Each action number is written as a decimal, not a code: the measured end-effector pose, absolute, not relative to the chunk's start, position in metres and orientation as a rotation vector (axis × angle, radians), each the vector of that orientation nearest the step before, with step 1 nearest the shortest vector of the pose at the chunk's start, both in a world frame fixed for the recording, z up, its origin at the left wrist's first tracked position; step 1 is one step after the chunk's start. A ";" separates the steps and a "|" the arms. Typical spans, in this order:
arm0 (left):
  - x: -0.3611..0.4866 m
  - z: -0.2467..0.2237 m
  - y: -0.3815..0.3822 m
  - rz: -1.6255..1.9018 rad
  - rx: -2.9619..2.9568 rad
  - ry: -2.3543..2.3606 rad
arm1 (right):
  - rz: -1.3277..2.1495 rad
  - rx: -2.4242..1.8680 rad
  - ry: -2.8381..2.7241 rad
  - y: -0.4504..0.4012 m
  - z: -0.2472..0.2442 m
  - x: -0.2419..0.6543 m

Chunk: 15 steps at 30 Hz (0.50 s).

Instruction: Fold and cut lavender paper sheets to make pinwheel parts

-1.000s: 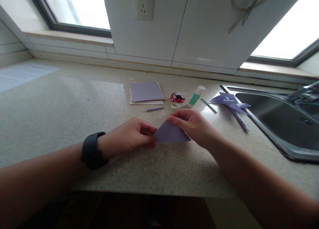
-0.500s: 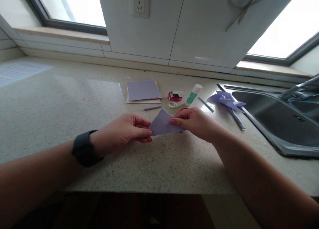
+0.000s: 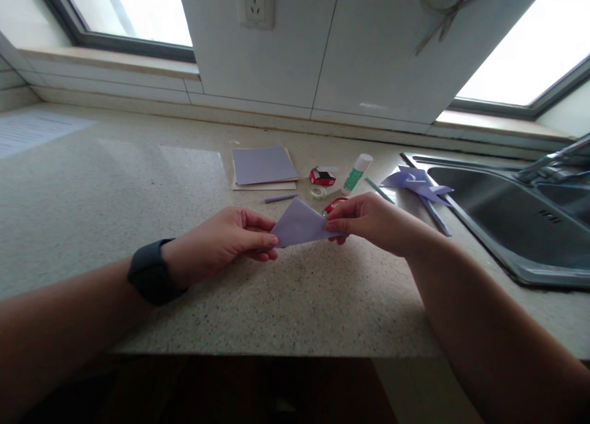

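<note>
A folded purple paper (image 3: pixel 299 223), triangular with its peak pointing away from me, is held above the countertop between both hands. My left hand (image 3: pixel 242 233) pinches its left corner, thumb on top. At its right corner, my right hand (image 3: pixel 364 221) grips the paper between thumb and fingers. Red-handled scissors (image 3: pixel 335 205) lie just behind my right hand, partly hidden by it. Beyond the paper are a purple rolled stick (image 3: pixel 281 198), a clear tape ring (image 3: pixel 317 192), a red and black small box (image 3: pixel 322 176) and a glue stick (image 3: pixel 357 174).
A stack of purple paper squares (image 3: pixel 265 166) lies at the back. On the right, a purple pinwheel (image 3: pixel 417 183) rests beside the metal sink (image 3: pixel 502 252), near a thin green stick (image 3: pixel 380 190). A printed sheet (image 3: pixel 41 129) lies at the far left.
My right hand has slid a little to the right along the paper's edge, showing more of the paper and of the scissors. My left hand still holds its corner.
</note>
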<state>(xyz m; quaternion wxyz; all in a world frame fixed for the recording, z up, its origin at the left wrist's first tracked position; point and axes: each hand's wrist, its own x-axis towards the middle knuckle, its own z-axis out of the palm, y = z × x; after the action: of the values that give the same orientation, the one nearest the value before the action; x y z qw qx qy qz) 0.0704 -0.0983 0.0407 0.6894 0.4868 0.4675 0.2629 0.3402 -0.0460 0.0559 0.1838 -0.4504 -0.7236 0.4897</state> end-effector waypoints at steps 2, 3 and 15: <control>0.070 0.041 -0.098 0.596 1.079 1.040 | 1.391 -1.264 -2.033 -0.044 0.056 0.344; 0.070 0.041 -0.098 0.598 1.075 1.040 | 1.394 -1.271 -2.033 -0.044 0.056 0.345; 0.071 0.043 -0.100 0.602 1.055 1.062 | 1.387 -1.296 -2.120 -0.042 0.064 0.353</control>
<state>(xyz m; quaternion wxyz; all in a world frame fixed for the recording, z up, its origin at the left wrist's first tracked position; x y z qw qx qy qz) 0.0713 -0.0998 0.0433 0.6920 0.4719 0.4754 0.2693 0.3535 -0.0416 0.0644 0.1475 -0.4504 -0.7368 0.4822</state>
